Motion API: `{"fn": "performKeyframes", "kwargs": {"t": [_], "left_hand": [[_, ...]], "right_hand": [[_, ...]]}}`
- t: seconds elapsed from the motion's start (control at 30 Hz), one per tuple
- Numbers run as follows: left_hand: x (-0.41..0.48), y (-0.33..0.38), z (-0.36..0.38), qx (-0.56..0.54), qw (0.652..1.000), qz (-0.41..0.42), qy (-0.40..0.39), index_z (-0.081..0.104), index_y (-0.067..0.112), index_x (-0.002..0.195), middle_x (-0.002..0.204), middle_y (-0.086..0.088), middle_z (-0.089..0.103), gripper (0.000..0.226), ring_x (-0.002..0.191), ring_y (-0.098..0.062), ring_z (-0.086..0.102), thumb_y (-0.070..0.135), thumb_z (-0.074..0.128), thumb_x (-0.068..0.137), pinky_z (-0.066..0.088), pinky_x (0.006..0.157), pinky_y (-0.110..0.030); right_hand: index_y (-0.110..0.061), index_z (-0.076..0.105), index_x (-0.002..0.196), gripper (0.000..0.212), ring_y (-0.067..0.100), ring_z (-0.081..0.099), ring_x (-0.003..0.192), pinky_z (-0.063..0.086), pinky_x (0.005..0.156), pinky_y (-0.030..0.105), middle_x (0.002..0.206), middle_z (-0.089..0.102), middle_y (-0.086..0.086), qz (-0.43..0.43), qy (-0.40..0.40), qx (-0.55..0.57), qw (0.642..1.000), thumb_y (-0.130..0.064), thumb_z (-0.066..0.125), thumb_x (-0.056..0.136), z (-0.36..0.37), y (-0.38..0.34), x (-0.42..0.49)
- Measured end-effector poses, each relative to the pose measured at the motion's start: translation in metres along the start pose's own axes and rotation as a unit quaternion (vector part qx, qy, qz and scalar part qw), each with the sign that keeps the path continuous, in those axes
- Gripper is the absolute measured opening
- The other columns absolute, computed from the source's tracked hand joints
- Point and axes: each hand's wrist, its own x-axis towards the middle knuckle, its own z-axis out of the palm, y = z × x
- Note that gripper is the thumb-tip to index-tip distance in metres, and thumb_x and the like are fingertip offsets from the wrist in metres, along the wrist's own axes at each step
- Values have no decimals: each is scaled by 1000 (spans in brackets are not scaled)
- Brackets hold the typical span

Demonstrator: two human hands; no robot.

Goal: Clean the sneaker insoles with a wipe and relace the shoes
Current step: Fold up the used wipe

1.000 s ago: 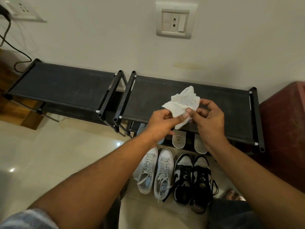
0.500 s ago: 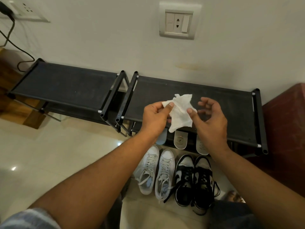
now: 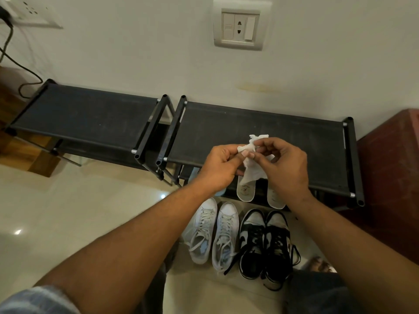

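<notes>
Pinching a crumpled white wipe [image 3: 252, 172] in mid-air between left hand [image 3: 221, 165] and right hand [image 3: 286, 169]. Thumb and fingertips of each gripping its upper edge; lower part hanging loose. Held above the front rail of the right-hand shoe rack [image 3: 260, 128], in line with two pale insoles [image 3: 246, 192] lying on the lower tier, heel ends showing. Contact between wipe and insoles: cannot tell.

Standing on the floor below: white sneakers [image 3: 213, 232], laces threaded; black-and-white sneakers [image 3: 265, 242], laces loose and trailing.

Judged step: opening out the wipe before wiping.

Recommend drawing the pinched edges apart gently to avoid tearing. Then spread flat and fold once over the fingers. Then lift one insole clear and wipe heel to toe, bracing it with the other hand. Keep the hanging end off the rack fabric.
</notes>
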Motion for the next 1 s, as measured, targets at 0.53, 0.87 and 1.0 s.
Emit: {"fn": "performKeyframes", "kwargs": {"t": [0.53, 0.87, 1.0], "left_hand": [[0, 2, -9, 41, 997, -16, -60, 70, 10, 135, 106, -4, 81, 29, 90, -10, 77, 8, 56, 110, 59, 74, -23], [-1, 7, -13, -38, 998, -49, -31, 72, 4, 126, 93, -3, 81, 24, 80, -12, 78, 10, 54, 111, 60, 67, -22], [-2, 10, -13, -46, 997, -50, -26, 71, 3, 129, 97, -8, 81, 27, 85, -17, 79, 12, 54, 111, 62, 71, -25]], "right_hand": [[-16, 78, 100, 8, 14, 76, 91, 64, 83, 33, 95, 79, -4, 90, -2, 103, 991, -11, 76, 94, -17, 15, 18], [-18, 76, 105, 24, 13, 74, 90, 63, 81, 29, 97, 78, -4, 79, -16, 100, 992, -32, 83, 87, -16, 7, 12], [-20, 77, 106, 33, 14, 75, 88, 63, 80, 33, 95, 78, -5, 71, -63, 57, 994, -33, 91, 78, -10, 7, 9]]}}
